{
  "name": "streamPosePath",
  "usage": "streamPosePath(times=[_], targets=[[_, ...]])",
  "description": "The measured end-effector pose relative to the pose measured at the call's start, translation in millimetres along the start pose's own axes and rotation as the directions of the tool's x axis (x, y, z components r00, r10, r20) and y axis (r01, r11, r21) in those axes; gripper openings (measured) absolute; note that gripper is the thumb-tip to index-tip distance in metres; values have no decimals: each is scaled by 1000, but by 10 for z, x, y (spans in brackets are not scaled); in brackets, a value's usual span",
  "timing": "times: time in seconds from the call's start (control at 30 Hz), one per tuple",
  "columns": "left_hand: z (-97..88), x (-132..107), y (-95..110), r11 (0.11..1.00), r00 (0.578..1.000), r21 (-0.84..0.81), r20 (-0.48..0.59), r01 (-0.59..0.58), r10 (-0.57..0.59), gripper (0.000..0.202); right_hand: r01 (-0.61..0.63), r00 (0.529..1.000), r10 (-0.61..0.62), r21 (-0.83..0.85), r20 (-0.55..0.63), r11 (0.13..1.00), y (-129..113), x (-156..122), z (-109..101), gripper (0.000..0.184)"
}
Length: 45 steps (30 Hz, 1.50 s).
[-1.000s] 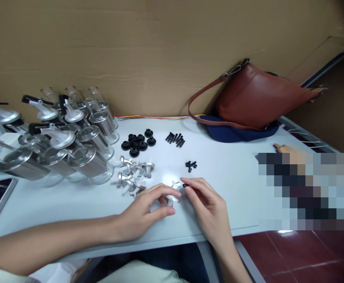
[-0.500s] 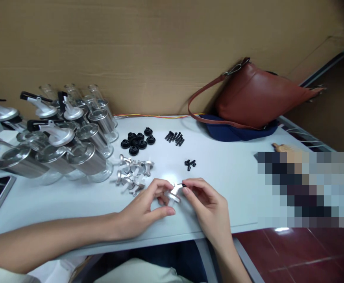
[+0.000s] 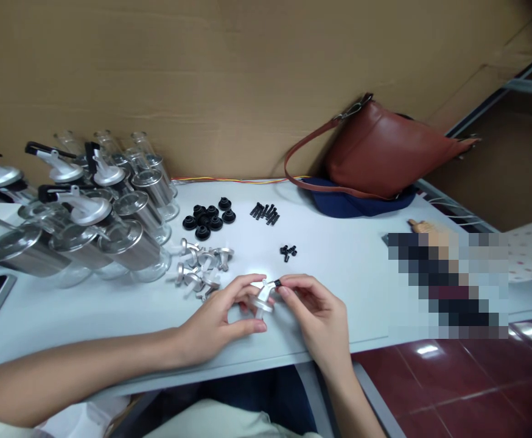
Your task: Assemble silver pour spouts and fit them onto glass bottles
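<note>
My left hand (image 3: pixel 224 311) is closed around a silver pourer spout (image 3: pixel 264 298) with a round base, its fingers and thumb at the edge of the base. At the spout's tip sits a small black cap (image 3: pixel 277 283), pinched between the thumb and forefinger of my right hand (image 3: pixel 318 313). More silver pourer spouts (image 3: pixel 207 261) lie in a pile just beyond my left hand. A few small black caps (image 3: pixel 288 251) are on the table (image 3: pixel 339 267) ahead of my right hand.
Black ribbed stoppers (image 3: pixel 209 218) and thin black pieces (image 3: pixel 266 212) lie farther back. Glass and steel bottles (image 3: pixel 124 243), several with lever pourers, crowd the left. A brown bag (image 3: pixel 380 152) rests on a navy cap (image 3: pixel 352 204). Another person's hand (image 3: pixel 430 234) is at the right, partly blurred out.
The view has shifted slightly to the right. The spout stands a little more upright in my left hand, and more of the black cap shows at its tip.
</note>
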<state>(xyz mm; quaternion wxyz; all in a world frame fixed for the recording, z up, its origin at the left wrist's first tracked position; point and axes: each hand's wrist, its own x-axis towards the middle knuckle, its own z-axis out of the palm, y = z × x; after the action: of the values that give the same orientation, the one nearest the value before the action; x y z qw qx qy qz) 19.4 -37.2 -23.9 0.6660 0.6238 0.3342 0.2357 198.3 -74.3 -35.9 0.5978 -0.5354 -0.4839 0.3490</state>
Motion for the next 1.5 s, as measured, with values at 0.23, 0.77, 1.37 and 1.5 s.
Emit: streamPosePath(times=[0.23, 0.77, 1.37, 1.5], targets=[[11, 20, -3, 997, 1000, -81, -21, 17, -18, 54, 54, 993, -49, -40, 109, 998, 1, -19, -46, 11], [-26, 38, -67, 999, 993, 14, -104, 48, -46, 54, -4, 995, -2, 62, 102, 998, -18, 13, -49, 8], [-26, 30, 26, 970, 996, 227, -59, 81, -70, 54, 3, 958, 47, -173, 283, 985, -30, 135, -192, 14], [-28, 16, 43, 970, 999, 242, 26, 15, -22, 53, 244, 967, -167, -513, 192, 823, 71, 224, -259, 18]])
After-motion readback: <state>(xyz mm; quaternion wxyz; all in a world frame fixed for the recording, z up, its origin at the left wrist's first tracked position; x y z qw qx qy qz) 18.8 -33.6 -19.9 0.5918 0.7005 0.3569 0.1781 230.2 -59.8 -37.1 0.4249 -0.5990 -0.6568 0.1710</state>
